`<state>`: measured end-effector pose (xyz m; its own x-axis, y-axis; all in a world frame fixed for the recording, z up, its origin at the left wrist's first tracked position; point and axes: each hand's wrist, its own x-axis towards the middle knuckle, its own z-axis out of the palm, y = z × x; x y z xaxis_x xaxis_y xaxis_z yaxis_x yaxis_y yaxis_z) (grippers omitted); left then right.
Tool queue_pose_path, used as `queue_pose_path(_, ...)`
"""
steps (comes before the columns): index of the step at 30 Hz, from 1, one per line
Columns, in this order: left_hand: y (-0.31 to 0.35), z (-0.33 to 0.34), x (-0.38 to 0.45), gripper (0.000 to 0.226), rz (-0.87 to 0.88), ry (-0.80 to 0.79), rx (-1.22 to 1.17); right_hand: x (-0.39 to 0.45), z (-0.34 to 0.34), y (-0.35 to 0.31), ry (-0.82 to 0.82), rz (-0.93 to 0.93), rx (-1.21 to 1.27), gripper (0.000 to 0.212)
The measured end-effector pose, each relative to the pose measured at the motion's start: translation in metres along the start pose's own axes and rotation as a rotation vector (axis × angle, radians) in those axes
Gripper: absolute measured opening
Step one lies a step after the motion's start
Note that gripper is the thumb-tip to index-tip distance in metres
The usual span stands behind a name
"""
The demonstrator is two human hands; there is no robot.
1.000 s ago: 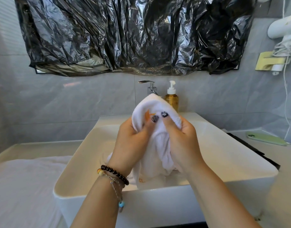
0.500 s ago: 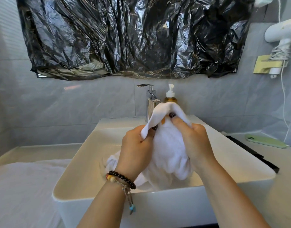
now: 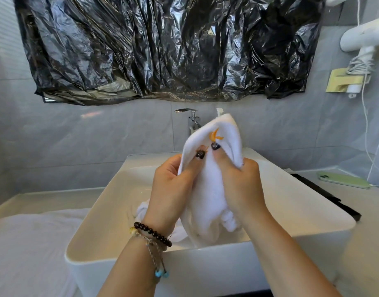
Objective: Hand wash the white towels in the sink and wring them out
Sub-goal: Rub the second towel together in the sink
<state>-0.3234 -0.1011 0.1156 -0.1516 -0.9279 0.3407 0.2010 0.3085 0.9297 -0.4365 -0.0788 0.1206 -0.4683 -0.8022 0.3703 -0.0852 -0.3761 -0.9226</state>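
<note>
A white towel (image 3: 210,189) with a small orange mark hangs bunched above the white rectangular sink (image 3: 111,213). My left hand (image 3: 171,189) grips its left side and my right hand (image 3: 240,187) grips its right side, both thumbs pressing on the front of the cloth. The towel's lower end droops into the basin, where more white cloth (image 3: 141,211) lies behind my left wrist. A chrome tap (image 3: 191,120) stands behind the towel.
A soap pump top (image 3: 219,110) peeks over the towel. White cloth (image 3: 23,243) covers the counter on the left. A green phone (image 3: 342,180) lies on the right counter by a black strip (image 3: 325,194). A hairdryer (image 3: 364,37) hangs on the right wall.
Both hands have kept rubbing the towel between them; the folded top edge rose again and the orange mark shows above my thumbs, where half a second ago it was hidden.
</note>
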Motion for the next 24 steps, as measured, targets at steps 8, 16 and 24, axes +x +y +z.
queue_pose_path(8,-0.003,-0.012,0.007,0.045,-0.033,0.108,-0.072,0.002,-0.01,0.002,-0.322,0.034,-0.122,0.014)
queue_pose_path(16,-0.004,-0.012,0.006,0.071,0.043,0.087,0.022,-0.004,0.005,0.008,-0.182,0.095,-0.001,0.052)
queue_pose_path(24,0.003,-0.026,0.014,0.059,0.162,0.211,-0.191,0.004,-0.005,0.006,-0.123,-0.268,-0.232,0.044)
